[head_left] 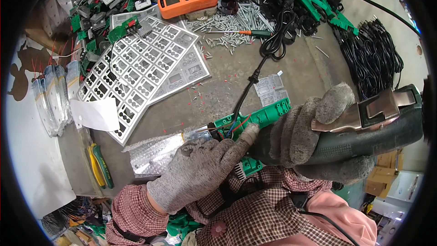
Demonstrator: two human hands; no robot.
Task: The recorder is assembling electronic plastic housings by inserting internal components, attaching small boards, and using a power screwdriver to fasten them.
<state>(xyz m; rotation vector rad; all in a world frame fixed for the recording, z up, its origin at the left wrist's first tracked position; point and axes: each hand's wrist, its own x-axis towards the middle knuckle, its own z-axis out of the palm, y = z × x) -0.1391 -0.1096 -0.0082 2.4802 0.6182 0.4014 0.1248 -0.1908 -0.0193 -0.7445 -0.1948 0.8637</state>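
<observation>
Head view: left hand [195,173], in a grey knit glove, pinches a green circuit board [255,118] with coloured wires; right hand [314,132], gloved too, is wrapped tight around a dark green power tool [382,132] just right of the board; a black cable [259,68] runs beyond the board; an orange meter [188,1] lies far beyond it.

Cluttered grey workbench [296,64], cardboard boxes [387,173] on floor beside.
</observation>
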